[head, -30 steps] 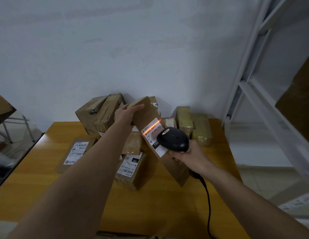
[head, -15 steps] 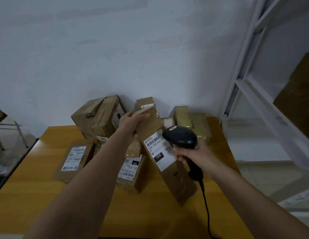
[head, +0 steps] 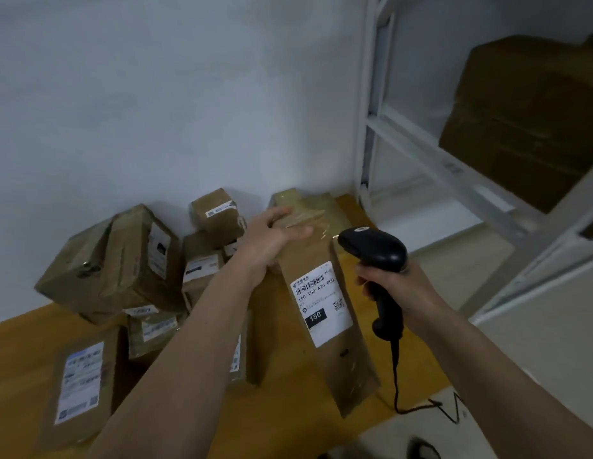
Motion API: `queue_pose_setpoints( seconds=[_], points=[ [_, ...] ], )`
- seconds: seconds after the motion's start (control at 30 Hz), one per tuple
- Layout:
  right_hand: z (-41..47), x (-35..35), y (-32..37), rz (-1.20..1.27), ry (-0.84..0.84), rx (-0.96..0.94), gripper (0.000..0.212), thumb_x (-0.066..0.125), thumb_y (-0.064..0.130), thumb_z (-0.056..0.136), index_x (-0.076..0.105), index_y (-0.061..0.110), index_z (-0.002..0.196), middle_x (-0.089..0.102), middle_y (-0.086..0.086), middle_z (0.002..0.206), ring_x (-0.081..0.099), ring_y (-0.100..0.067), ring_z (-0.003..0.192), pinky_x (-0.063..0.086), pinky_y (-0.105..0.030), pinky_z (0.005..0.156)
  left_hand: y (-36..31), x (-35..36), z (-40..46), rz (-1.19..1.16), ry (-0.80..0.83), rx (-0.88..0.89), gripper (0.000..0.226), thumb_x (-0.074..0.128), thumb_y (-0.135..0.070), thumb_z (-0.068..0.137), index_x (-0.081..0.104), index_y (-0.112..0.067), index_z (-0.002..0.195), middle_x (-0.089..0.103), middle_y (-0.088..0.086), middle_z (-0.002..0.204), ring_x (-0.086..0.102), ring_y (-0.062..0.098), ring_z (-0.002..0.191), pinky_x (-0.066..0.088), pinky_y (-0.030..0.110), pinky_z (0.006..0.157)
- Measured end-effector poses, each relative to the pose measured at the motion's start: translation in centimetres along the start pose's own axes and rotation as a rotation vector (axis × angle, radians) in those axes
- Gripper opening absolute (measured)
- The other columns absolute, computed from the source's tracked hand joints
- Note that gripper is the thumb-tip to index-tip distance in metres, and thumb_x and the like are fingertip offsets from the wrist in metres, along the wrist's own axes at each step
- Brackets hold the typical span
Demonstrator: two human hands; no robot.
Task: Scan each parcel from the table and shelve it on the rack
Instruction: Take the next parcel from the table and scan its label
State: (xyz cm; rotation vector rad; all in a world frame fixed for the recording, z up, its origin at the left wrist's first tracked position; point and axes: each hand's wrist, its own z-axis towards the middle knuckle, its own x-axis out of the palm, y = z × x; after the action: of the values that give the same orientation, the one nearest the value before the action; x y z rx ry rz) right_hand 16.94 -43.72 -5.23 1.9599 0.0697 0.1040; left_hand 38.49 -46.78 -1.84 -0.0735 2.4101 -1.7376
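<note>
A long brown parcel (head: 334,356) with a white label marked 150 stands tilted over the wooden table (head: 288,422). My left hand (head: 271,236) grips its taped top end. To the right of the parcel, my right hand (head: 396,284) holds a black barcode scanner (head: 374,250) by its handle, head up and apart from the label, its cable hanging off the table edge. No red scan line shows on the label. The white rack (head: 431,160) stands at the right.
Several brown parcels (head: 116,260) are piled against the white wall at the left and middle of the table. A flat labelled parcel (head: 79,382) lies near the front left. A large brown box (head: 527,120) sits on a rack shelf.
The red scan line on the label has gone. My right hand has drawn the scanner back to the right, away from the label. My view has swung toward the rack.
</note>
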Motion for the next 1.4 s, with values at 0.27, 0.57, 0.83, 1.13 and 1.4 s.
queue_pose_setpoints(
  seconds=[0.27,0.57,0.83,1.13,1.4],
  points=[
    [-4.3,-5.4,-1.1,0.102,-0.152,-0.040,0.013,0.073,0.008,0.080,0.069,0.004,0.092,0.070,-0.008,0.070,0.060,-0.020,0.062,0.049,-0.032,0.063,-0.1,6.2,-2.2,0.209,0.194,0.034,0.060,0.086,-0.025,0.069,0.060,-0.033,0.123,0.058,0.001,0.128,0.061,0.022,0.106,0.057,0.036,0.083],
    [-13.1,-17.5,-3.3,0.203,-0.379,-0.079,0.016,0.072,0.007,0.080,0.068,0.003,0.095,0.070,-0.010,0.071,0.060,-0.019,0.061,0.050,-0.031,0.061,-1.2,19.8,-8.0,0.527,0.468,0.097,0.060,0.085,-0.031,0.071,0.057,-0.029,0.125,0.055,0.002,0.130,0.058,0.020,0.108,0.053,0.036,0.092],
    [-22.2,-29.2,-6.3,0.262,-0.578,-0.099,0.014,0.072,0.005,0.081,0.067,0.002,0.094,0.068,-0.012,0.072,0.058,-0.021,0.062,0.050,-0.031,0.061,-0.6,30.9,-15.8,0.602,0.369,0.210,0.066,0.086,-0.032,0.070,0.052,-0.024,0.126,0.049,0.001,0.122,0.055,0.019,0.100,0.047,0.020,0.054],
    [-29.4,-38.1,-8.2,0.239,-0.691,-0.136,0.008,0.071,0.005,0.082,0.066,0.006,0.088,0.068,-0.015,0.077,0.058,-0.022,0.062,0.051,-0.033,0.063,0.5,39.5,-22.4,0.410,0.111,0.267,0.063,0.085,-0.027,0.072,0.041,-0.024,0.117,0.043,0.002,0.118,0.045,0.016,0.094,0.039,0.020,0.065],
    [-31.4,-43.2,-8.2,0.336,-0.790,-0.158,0.008,0.069,0.002,0.082,0.065,0.004,0.088,0.066,-0.015,0.075,0.055,-0.022,0.061,0.048,-0.031,0.061,1.0,44.7,-22.9,-0.113,0.223,0.112,0.072,0.086,-0.017,0.070,0.044,-0.020,0.128,0.057,0.002,0.123,0.061,0.020,0.106,0.053,0.038,0.095]
  ],
)
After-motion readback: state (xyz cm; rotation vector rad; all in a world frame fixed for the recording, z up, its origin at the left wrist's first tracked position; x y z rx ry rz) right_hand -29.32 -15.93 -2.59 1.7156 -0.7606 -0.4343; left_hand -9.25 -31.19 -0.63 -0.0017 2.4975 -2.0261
